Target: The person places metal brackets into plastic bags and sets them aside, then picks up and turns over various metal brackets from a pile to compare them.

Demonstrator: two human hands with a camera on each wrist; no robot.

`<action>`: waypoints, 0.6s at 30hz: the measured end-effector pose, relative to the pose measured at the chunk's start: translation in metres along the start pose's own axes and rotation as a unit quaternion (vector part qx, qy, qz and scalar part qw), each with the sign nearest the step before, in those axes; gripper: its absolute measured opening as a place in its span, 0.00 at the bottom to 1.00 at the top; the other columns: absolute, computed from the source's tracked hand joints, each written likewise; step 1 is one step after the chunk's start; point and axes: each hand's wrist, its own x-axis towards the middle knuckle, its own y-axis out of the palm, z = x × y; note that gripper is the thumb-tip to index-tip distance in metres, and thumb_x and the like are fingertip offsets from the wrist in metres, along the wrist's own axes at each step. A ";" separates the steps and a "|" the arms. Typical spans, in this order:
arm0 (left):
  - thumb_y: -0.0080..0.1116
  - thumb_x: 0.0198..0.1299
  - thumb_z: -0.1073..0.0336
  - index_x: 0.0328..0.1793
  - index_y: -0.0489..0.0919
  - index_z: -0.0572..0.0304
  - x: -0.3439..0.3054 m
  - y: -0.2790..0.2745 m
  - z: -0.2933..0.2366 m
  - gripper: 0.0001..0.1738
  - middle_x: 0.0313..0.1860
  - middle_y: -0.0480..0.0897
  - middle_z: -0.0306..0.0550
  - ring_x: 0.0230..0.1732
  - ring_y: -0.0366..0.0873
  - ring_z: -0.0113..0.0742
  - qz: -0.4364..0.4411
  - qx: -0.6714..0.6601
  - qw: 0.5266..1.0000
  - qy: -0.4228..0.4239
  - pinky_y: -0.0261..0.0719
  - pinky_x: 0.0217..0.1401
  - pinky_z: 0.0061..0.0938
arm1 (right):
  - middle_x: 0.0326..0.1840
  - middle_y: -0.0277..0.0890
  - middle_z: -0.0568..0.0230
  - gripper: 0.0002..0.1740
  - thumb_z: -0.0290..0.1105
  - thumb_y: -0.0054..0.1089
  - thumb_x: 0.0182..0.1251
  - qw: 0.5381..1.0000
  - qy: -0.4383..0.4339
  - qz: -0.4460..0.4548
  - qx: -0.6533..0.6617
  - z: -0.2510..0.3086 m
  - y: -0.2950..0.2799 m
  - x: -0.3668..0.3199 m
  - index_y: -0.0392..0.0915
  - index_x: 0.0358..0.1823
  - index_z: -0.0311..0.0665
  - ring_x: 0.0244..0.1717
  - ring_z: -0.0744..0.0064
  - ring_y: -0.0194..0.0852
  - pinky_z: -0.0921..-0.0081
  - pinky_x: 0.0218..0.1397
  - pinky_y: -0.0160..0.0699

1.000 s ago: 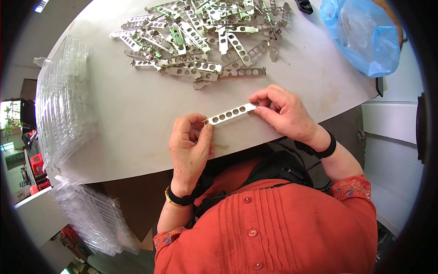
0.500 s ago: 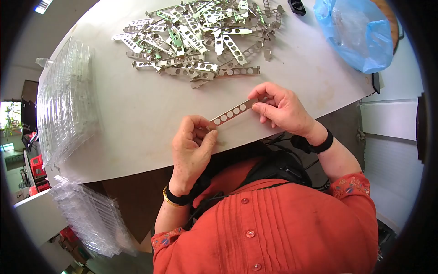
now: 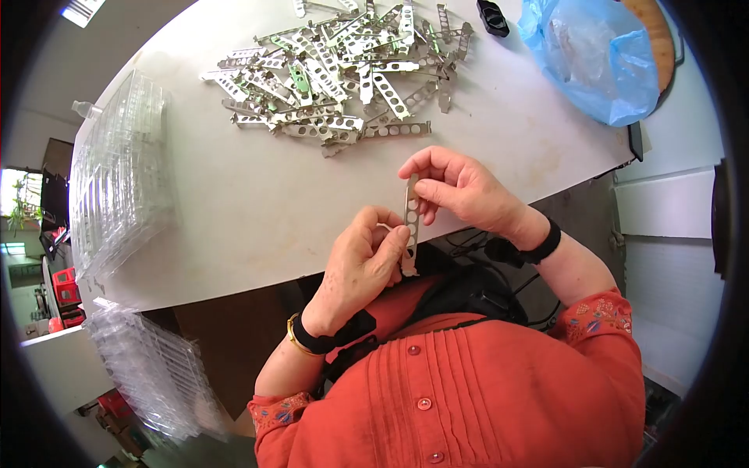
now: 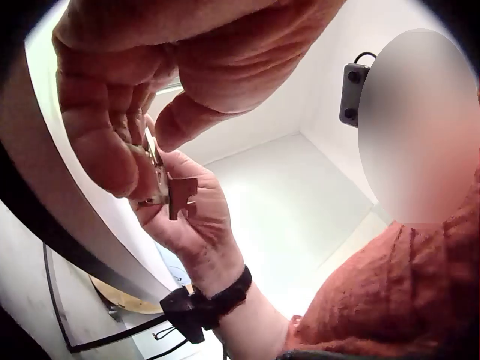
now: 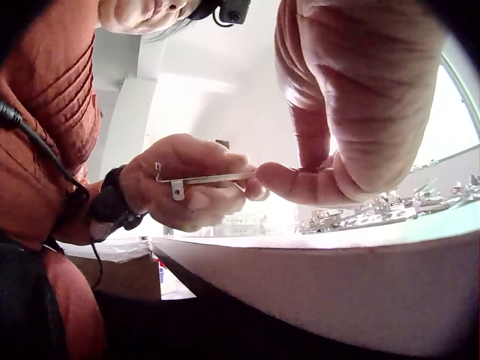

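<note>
A narrow metal bracket (image 3: 412,212) with a row of round holes is held nearly upright in the head view, over the table's front edge. The left hand (image 3: 360,261) pinches its lower part between thumb and fingers. Near the upper end, the right hand (image 3: 466,191) grips it with thumb and index finger. In the left wrist view the bent end of the bracket (image 4: 182,198) shows between the hands. The right wrist view shows the bracket (image 5: 210,178) edge-on, its small bent tab hanging beside the left hand (image 5: 184,187).
Many similar brackets (image 3: 312,86) lie in a loose pile at the back of the table (image 3: 226,226). Clear plastic trays (image 3: 121,179) are stacked at the left, with more below the edge. A blue plastic bag (image 3: 597,62) and a small black object (image 3: 492,17) are at the back right.
The bracket has turned from a slanted, nearly sideways position to nearly upright. The left hand has moved right, closer to the right hand, which has shifted slightly left. Both hands still hold the bracket.
</note>
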 end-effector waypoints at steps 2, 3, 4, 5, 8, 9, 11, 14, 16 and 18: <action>0.53 0.75 0.62 0.50 0.75 0.66 0.007 0.002 0.005 0.12 0.31 0.82 0.38 0.30 0.78 0.21 -0.004 0.005 0.997 0.078 0.75 0.28 0.19 | 0.38 0.78 0.66 0.13 0.24 0.50 0.76 1.000 -0.008 0.029 0.000 0.000 0.003 0.000 0.72 0.58 0.33 0.34 0.82 0.78 0.80 0.39 0.83; 0.53 0.75 0.62 0.50 0.75 0.66 0.009 0.001 0.007 0.12 0.31 0.82 0.38 0.30 0.78 0.21 -0.004 0.006 0.997 0.078 0.75 0.28 0.19 | 0.41 0.78 0.64 0.13 0.25 0.51 0.76 0.999 -0.008 0.032 -0.001 0.001 0.004 0.000 0.71 0.58 0.32 0.34 0.80 0.79 0.79 0.40 0.84; 0.54 0.75 0.61 0.50 0.76 0.65 0.012 -0.002 0.008 0.12 0.31 0.82 0.38 0.29 0.78 0.21 0.011 -0.022 0.997 0.071 0.75 0.29 0.19 | 0.41 0.78 0.64 0.13 0.25 0.51 0.76 0.999 -0.009 0.032 -0.001 0.001 0.004 0.000 0.71 0.58 0.32 0.34 0.80 0.79 0.79 0.40 0.84; 0.55 0.75 0.61 0.49 0.77 0.64 0.014 -0.004 0.008 0.12 0.31 0.82 0.38 0.29 0.78 0.21 0.027 -0.049 0.996 0.064 0.75 0.30 0.19 | 0.43 0.78 0.63 0.13 0.25 0.51 0.76 1.000 -0.020 0.023 0.000 0.000 0.005 0.000 0.71 0.59 0.31 0.34 0.80 0.79 0.79 0.41 0.85; 0.56 0.74 0.60 0.48 0.78 0.63 0.014 -0.011 0.004 0.12 0.32 0.82 0.38 0.29 0.77 0.21 0.031 -0.129 0.991 0.016 0.74 0.29 0.18 | 0.46 0.77 0.61 0.13 0.25 0.51 0.75 0.999 -0.040 -0.008 0.006 0.007 0.007 0.000 0.71 0.58 0.31 0.37 0.79 0.80 0.78 0.41 0.85; 0.57 0.74 0.58 0.47 0.78 0.61 0.015 -0.014 0.006 0.12 0.32 0.82 0.38 0.28 0.77 0.21 0.029 -0.133 0.991 0.016 0.74 0.29 0.18 | 0.47 0.77 0.61 0.13 0.25 0.52 0.75 0.998 -0.047 -0.032 0.009 0.009 0.006 -0.001 0.71 0.58 0.30 0.38 0.78 0.80 0.78 0.42 0.86; 0.56 0.74 0.58 0.47 0.78 0.60 0.016 -0.018 0.012 0.12 0.32 0.82 0.38 0.29 0.77 0.21 0.027 -0.173 0.985 0.011 0.74 0.30 0.18 | 0.46 0.77 0.62 0.13 0.25 0.52 0.75 0.999 -0.038 -0.035 -0.009 0.008 -0.001 0.000 0.72 0.57 0.30 0.39 0.78 0.80 0.78 0.42 0.86; 0.56 0.74 0.59 0.46 0.78 0.59 0.019 -0.019 0.018 0.11 0.33 0.82 0.38 0.30 0.77 0.22 0.018 -0.229 0.973 0.004 0.75 0.32 0.19 | 0.45 0.78 0.63 0.12 0.25 0.53 0.74 0.998 -0.011 -0.044 -0.039 0.008 -0.003 -0.001 0.73 0.56 0.30 0.40 0.79 0.80 0.78 0.43 0.85; 0.56 0.74 0.59 0.46 0.78 0.59 0.020 -0.019 0.019 0.10 0.33 0.82 0.38 0.31 0.77 0.22 0.006 -0.246 0.969 0.001 0.75 0.33 0.19 | 0.44 0.79 0.63 0.12 0.25 0.54 0.74 0.998 0.007 -0.045 -0.050 0.004 -0.002 -0.001 0.75 0.55 0.31 0.41 0.79 0.79 0.78 0.44 0.84; 0.55 0.74 0.60 0.48 0.77 0.59 0.019 -0.020 0.016 0.10 0.34 0.83 0.39 0.32 0.77 0.22 -0.002 -0.250 0.968 -0.010 0.76 0.35 0.20 | 0.42 0.81 0.64 0.11 0.26 0.56 0.72 0.978 -0.035 -0.005 -0.203 -0.007 -0.001 -0.001 0.76 0.53 0.31 0.40 0.81 0.78 0.79 0.45 0.80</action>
